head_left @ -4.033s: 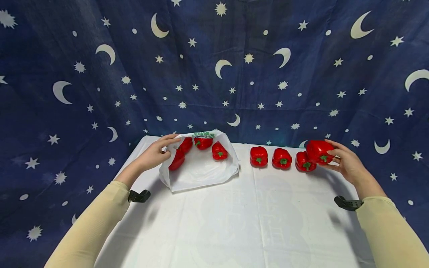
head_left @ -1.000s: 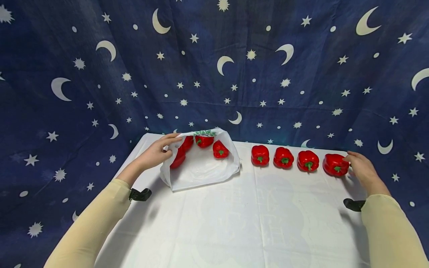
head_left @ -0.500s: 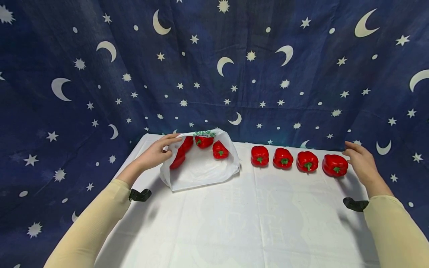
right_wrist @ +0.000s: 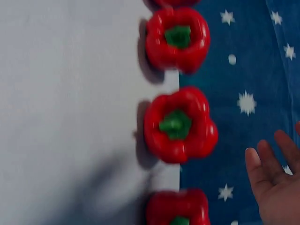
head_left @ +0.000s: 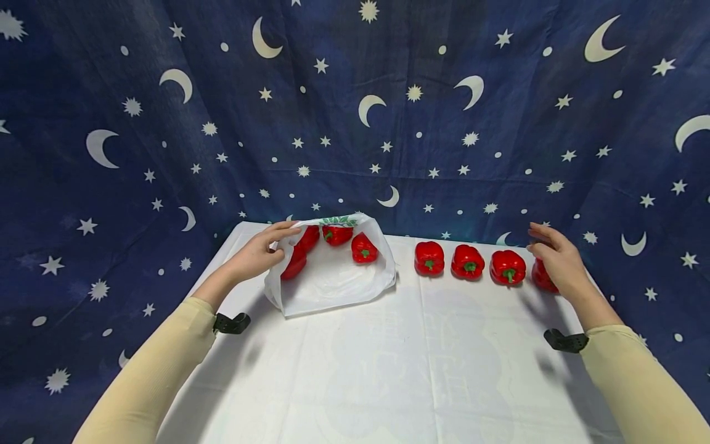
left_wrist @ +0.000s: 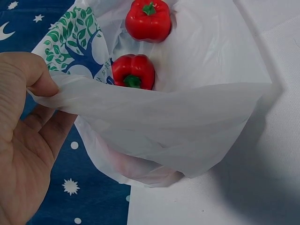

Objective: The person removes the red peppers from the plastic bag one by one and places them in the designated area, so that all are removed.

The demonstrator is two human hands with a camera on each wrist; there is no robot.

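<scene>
Starting at the left, we find the left hand (head_left: pixel 257 254) pinching the rim of the white plastic bag (head_left: pixel 385 271); the grip is narrow and contains only bag film. Relative to the frame half a second earlier, this hand and the bag are unchanged. We locate several red bell peppers (head_left: pixel 364 249) inside the bag, along its left and far sides.

To the right of the bag, we count four further peppers in a row near the far edge of the white-covered table (head_left: pixel 388 370), each apart from its neighbour: first pepper (head_left: pixel 429 258), second pepper (head_left: pixel 467 262), third pepper (head_left: pixel 507 267) and fourth pepper (head_left: pixel 542 276).

At the right end, we see the right hand (head_left: pixel 557 259) partly hiding the fourth pepper. Its grip is wide and holds nothing. Half a second earlier it was to the right of that pepper; it has since shifted left. Four seconds earlier it held a pepper, with three in the row.

In the left wrist view we can read the tree print (left_wrist: pixel 77 42), green leaves on blue branches; the head view gives only a leafy strip. In the right wrist view we see the right fingers (right_wrist: pixel 269 161) clear of the peppers, a separation that we cannot judge from the head view.
</scene>
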